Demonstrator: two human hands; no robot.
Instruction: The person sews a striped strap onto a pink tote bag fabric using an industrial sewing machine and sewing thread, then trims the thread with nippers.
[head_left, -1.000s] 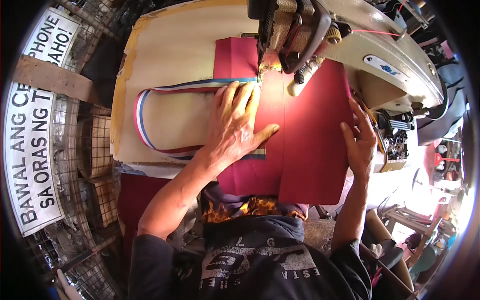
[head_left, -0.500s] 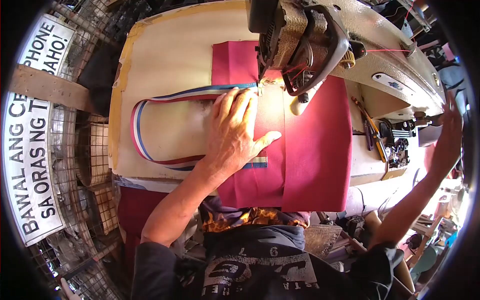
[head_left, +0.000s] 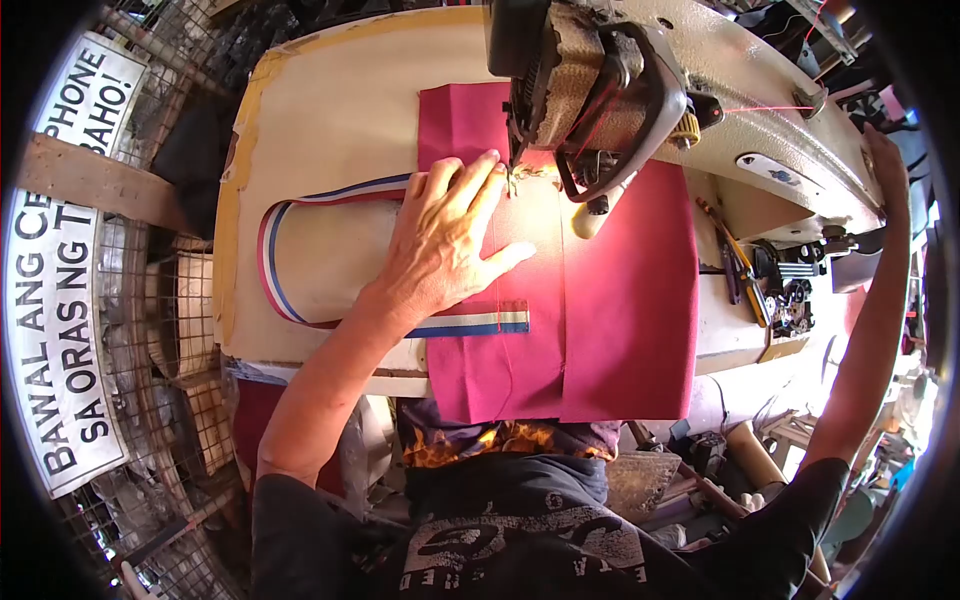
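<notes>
My left hand (head_left: 445,235) lies spread over the red cloth (head_left: 630,300) and the striped ribbon, fingertips just left of the sewing machine's needle area (head_left: 513,170). The blue, white and red ribbon (head_left: 268,250) loops out left across the pale table; its lower end rests on the cloth below my palm. A thin thread runs down the cloth past that end. My right hand (head_left: 885,165) is raised at the far right, by the end of the sewing machine (head_left: 740,110); its fingers are too indistinct to read.
Orange-handled snips (head_left: 745,270) and small metal parts (head_left: 793,308) lie on the table right of the cloth. A wire mesh (head_left: 150,350) with a lettered sign (head_left: 60,370) stands at the left. A lamp lights the needle area.
My left hand has shifted slightly left, and the ribbon's upper end no longer shows reaching the needle. My right hand has moved up and left toward the machine's end.
</notes>
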